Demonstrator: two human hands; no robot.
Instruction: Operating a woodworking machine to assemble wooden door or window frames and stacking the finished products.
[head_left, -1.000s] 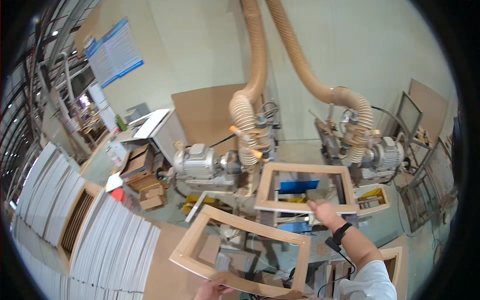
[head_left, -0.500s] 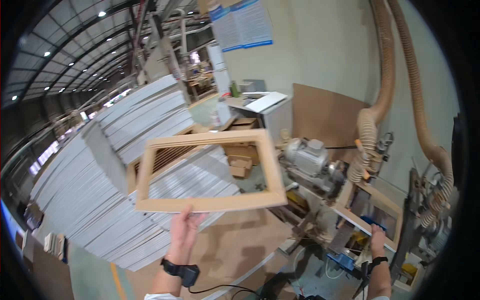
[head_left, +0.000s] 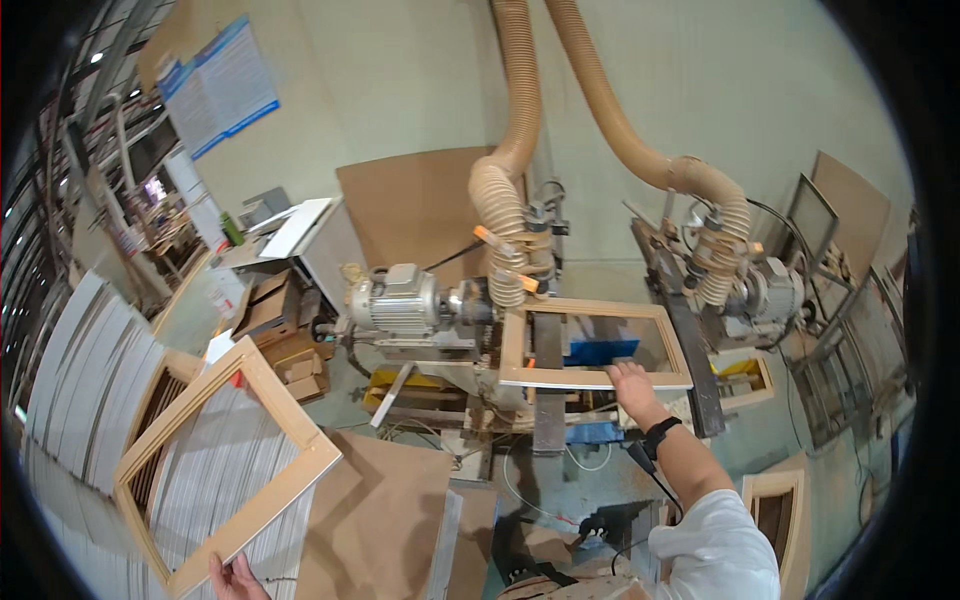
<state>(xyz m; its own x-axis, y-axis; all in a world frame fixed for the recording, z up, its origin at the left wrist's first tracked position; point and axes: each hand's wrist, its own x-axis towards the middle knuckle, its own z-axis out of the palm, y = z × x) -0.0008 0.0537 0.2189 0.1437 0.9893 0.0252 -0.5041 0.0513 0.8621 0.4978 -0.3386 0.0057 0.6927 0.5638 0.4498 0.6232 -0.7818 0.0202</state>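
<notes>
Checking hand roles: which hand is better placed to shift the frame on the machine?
Right. The right hand already rests on the near edge of the frame on the machine; the left hand holds another wooden frame far off.

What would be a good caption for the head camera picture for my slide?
Left hand holds one wooden frame by its lower corner while right hand rests on another frame lying on the machine.
</notes>
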